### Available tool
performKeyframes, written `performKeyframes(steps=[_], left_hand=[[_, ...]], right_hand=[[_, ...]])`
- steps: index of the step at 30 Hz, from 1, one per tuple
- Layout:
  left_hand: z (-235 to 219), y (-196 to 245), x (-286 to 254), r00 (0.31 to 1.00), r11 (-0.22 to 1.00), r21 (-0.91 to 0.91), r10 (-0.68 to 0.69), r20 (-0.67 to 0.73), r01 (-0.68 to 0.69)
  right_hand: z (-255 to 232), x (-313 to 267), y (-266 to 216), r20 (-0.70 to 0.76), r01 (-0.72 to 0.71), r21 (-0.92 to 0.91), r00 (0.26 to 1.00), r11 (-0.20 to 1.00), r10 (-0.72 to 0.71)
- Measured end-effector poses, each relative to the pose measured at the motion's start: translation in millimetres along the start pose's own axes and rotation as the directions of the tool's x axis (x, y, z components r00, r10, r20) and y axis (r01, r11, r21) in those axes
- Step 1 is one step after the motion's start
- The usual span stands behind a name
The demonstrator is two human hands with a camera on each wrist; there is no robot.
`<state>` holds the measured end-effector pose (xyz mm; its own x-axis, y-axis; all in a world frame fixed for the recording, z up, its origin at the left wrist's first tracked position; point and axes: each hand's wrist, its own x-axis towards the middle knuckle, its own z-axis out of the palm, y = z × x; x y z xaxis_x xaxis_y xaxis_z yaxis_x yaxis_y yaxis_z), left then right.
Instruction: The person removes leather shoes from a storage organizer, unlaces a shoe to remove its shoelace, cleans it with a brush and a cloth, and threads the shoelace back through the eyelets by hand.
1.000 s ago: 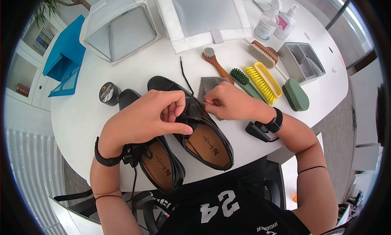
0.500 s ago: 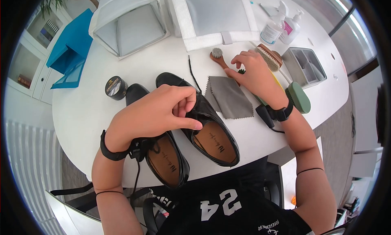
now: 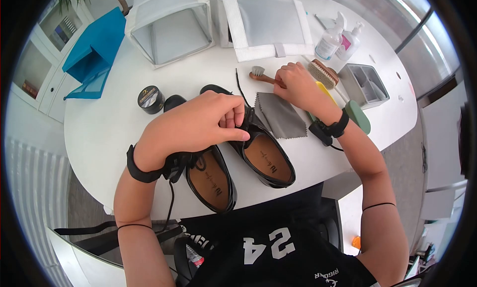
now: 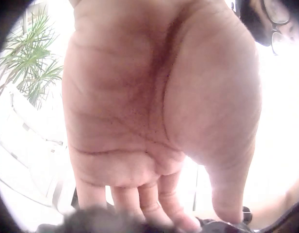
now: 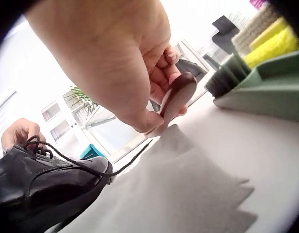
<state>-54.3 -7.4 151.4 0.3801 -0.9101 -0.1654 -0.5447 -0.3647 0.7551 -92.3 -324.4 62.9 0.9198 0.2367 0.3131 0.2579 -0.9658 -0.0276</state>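
A pair of black lace-up shoes stands on the white table [image 3: 99,153]. My left hand [image 3: 198,120] reaches over the left shoe [image 3: 211,182] and grips the right shoe [image 3: 271,163] near its laces, thumb by the opening. A loose lace [image 5: 81,167] trails off the right shoe's toe. My right hand [image 3: 303,90] holds the handle of a small wooden dauber brush [image 3: 257,73] with a round grey bristle head. In the right wrist view the handle's end [image 5: 181,94] sticks out between thumb and fingers. A grey polishing cloth [image 3: 280,117] lies below that hand.
Right of my right hand are a wooden brush [image 3: 324,74], a yellow brush [image 3: 327,91], a green brush [image 3: 358,117] and a grey divided box [image 3: 365,85]. A round polish tin [image 3: 150,99] stands left of the shoes. White fabric boxes [image 3: 171,33] and pump bottles [image 3: 328,42] stand behind.
My right hand has moved from beside the right shoe, across the grey cloth, to the dauber brush and taken its handle. The left hand has stayed at the right shoe.
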Motion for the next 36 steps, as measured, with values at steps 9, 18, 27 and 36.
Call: performKeyframes(steps=[9, 18, 27, 36], left_hand=[[-18, -2, -27, 0.986, 0.981, 0.183, -0.026, -0.168, 0.057], [0, -14, -14, 0.973, 0.967, 0.246, 0.112, -0.202, -0.060], [10, -1, -6, 0.979, 0.970, 0.233, 0.116, -0.169, -0.075], [4, 0, -3, 0.988, 0.978, 0.203, 0.072, -0.138, -0.043]], right_hand=[[-55, -11, -16, 0.010, -0.086, 0.181, 0.996, 0.980, 0.086], [-7, -23, -23, -0.131, 0.017, -0.098, 0.991, 0.995, -0.030], [-15, -26, -42, -0.008, 0.006, -0.084, 1.000, 0.996, -0.007], [-107, 27, -72, 0.110, 0.158, 0.453, 0.967, 0.878, -0.231]])
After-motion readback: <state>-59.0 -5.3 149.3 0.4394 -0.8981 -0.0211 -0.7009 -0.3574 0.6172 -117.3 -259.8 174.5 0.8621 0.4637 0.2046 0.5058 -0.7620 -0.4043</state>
